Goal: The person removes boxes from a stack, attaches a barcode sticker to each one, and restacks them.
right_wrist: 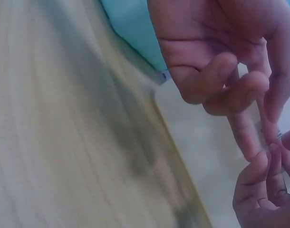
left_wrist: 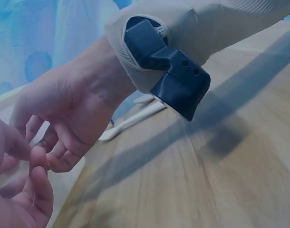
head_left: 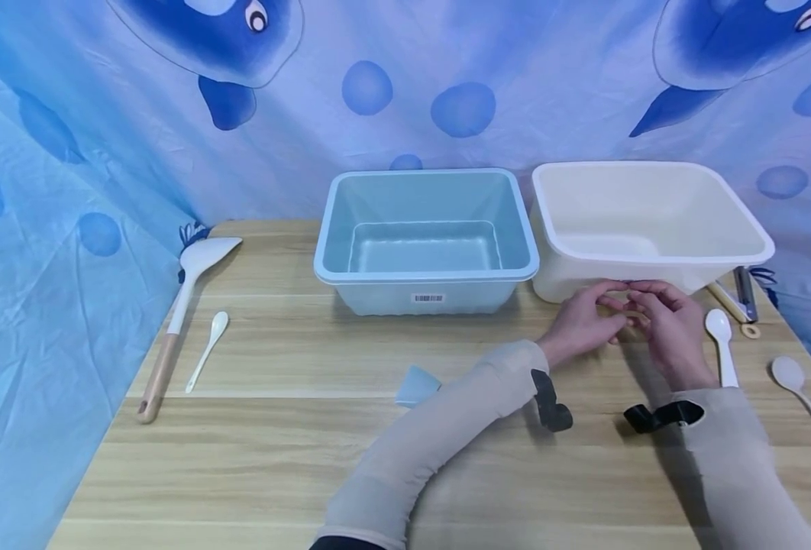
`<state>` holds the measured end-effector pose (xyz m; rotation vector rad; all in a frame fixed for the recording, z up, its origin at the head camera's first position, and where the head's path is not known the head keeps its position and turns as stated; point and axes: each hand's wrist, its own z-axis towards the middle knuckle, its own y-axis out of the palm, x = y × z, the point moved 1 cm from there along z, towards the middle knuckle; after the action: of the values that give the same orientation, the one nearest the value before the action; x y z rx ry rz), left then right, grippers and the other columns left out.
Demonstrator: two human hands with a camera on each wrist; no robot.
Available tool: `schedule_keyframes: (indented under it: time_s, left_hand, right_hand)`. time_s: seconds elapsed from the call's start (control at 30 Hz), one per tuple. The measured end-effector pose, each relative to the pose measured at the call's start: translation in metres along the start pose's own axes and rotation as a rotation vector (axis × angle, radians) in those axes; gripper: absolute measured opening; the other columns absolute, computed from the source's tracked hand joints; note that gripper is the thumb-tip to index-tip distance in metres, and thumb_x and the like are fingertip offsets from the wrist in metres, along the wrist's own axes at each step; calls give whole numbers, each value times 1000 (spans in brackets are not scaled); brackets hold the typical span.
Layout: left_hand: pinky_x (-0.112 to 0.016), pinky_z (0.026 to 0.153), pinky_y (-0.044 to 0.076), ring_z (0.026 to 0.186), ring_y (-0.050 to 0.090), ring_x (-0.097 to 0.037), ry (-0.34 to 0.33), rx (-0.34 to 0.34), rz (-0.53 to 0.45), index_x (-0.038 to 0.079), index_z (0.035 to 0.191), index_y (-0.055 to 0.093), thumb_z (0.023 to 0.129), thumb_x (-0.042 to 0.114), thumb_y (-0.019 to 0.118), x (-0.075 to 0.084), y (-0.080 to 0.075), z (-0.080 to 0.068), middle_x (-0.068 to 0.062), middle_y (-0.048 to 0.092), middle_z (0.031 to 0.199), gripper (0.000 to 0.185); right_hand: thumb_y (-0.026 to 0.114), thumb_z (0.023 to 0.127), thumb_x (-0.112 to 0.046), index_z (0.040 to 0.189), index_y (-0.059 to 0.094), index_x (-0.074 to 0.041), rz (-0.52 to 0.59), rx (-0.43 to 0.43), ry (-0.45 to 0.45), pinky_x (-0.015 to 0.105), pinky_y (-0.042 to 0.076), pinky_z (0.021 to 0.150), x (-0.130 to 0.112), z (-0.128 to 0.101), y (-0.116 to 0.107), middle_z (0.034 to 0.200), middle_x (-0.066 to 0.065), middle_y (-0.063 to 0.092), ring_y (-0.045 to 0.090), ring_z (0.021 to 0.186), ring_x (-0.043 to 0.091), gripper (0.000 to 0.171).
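At the near wall of the white tub [head_left: 653, 210], the left hand [head_left: 579, 325] and the right hand [head_left: 673, 328] meet fingertip to fingertip just above the wooden table [head_left: 295, 451]. Between the fingertips sits something small and pale (too little of it shows to tell its shape or material); the head view gives only a light sliver where the fingers join. Fingers of both hands are curled inward and pinch toward one another, the left hand's fingers [right_wrist: 216, 76] bent at the knuckles in the right wrist view. Whether each hand truly grips the small thing cannot be told. A pale blue tub [head_left: 426, 229] stands just beside the white one, to its left. Near the right hand lie two white spoons [head_left: 722, 344] [head_left: 800, 393]; well apart at the table's left edge lie a wooden-handled spatula [head_left: 179, 313] and a small white spoon [head_left: 208, 347].
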<state>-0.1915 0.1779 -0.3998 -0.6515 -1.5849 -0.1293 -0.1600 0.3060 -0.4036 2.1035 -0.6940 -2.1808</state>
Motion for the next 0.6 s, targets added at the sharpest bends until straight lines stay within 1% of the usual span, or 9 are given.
schedule_keyframes:
  time_s: [0.13,0.23,0.33,0.4,0.47,0.5,0.53,0.57,0.6]
  left_hand:
    - [-18,46,47,57,64,-8,-16,-7,-15,31,133,54,86,8,67,-3,1,0,11,66,102,54]
    - [-18,47,47,56,62,-7,-21,-19,-25,31,133,54,86,7,67,-5,0,-2,10,66,101,54]
    - [-18,47,47,55,61,-5,-14,-23,-5,31,133,53,87,7,66,-5,-3,-6,10,65,101,54]
    - [-18,48,47,57,61,-4,-2,-25,19,31,133,53,88,9,66,-4,-7,-10,10,65,101,52]
    - [-15,53,47,63,61,-1,28,-21,69,30,132,54,88,13,66,-2,-13,-15,11,64,101,49]
    - [-13,58,46,69,61,1,56,-18,103,29,130,55,88,15,67,0,-16,-18,11,64,102,46]
    - [-10,62,45,75,60,3,93,-17,143,28,129,56,88,17,67,2,-21,-21,11,64,103,44]
    - [-8,65,43,79,58,4,135,-18,184,26,127,57,88,19,67,4,-26,-25,11,64,104,42]
    - [-7,68,43,79,58,4,179,-26,211,24,126,58,88,19,67,7,-31,-28,11,64,104,39]
  right_hand:
    - [60,91,2,91,66,-2,-16,37,31,20,54,54,5,1,-1,89,-1,69,66,69,10,8]
    - [58,92,2,91,66,-4,-46,35,57,20,54,55,6,0,-3,88,-1,67,65,69,9,10]
    - [58,94,-3,93,66,-8,-113,-12,101,20,54,56,3,-4,-3,88,-3,66,65,71,7,9]
    - [57,95,-7,96,64,-9,-158,-70,126,20,54,57,-1,-8,-2,90,-4,65,64,73,6,7]
    - [56,96,-9,98,63,-8,-228,-151,126,20,55,60,-7,-13,3,93,-4,64,64,77,5,7]
    - [55,97,-10,99,62,-7,-300,-192,101,19,55,61,-10,-16,8,95,-6,63,63,80,3,8]
    - [55,97,-9,99,62,-6,-366,-231,67,18,54,62,-14,-19,13,95,-7,63,62,82,2,8]
    - [55,97,-8,99,62,-5,-460,-270,10,17,53,63,-17,-23,18,95,-9,63,61,83,1,8]
    - [56,96,-8,99,63,-4,-566,-292,-54,15,52,63,-22,-27,25,95,-11,63,60,83,-1,8]
